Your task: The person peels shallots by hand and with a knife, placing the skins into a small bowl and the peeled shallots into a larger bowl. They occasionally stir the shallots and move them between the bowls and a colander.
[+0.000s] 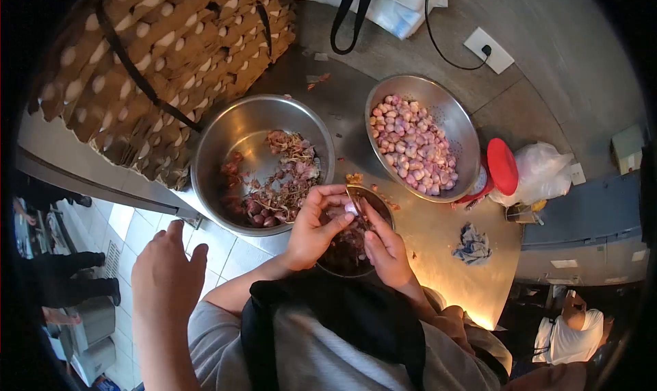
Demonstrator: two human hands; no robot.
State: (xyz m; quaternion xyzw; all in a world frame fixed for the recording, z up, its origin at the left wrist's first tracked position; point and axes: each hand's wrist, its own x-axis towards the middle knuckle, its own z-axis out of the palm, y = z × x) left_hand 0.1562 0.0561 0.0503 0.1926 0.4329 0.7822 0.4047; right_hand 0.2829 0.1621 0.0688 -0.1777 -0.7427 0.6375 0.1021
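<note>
My left hand (318, 225) pinches a small peeled shallot (351, 208). Close against it, my right hand (389, 250) is closed on what looks like a small knife (358, 203). Both hands are over a small metal bowl (381, 207) that has dark peelings inside. To the left, a large steel bowl (209, 159) contains unpeeled shallots (263, 211) with dry roots and skins. Beyond my right hand, a steel colander (454, 110) is filled with peeled pinkish shallots (414, 144).
Another person's hand (168, 271) reaches in at left. Stacked egg trays (164, 62) stand upper left. A crumpled cloth (472, 244), red lid (502, 167) and plastic bag (540, 174) are at right. Other people stand at far left and lower right (571, 336).
</note>
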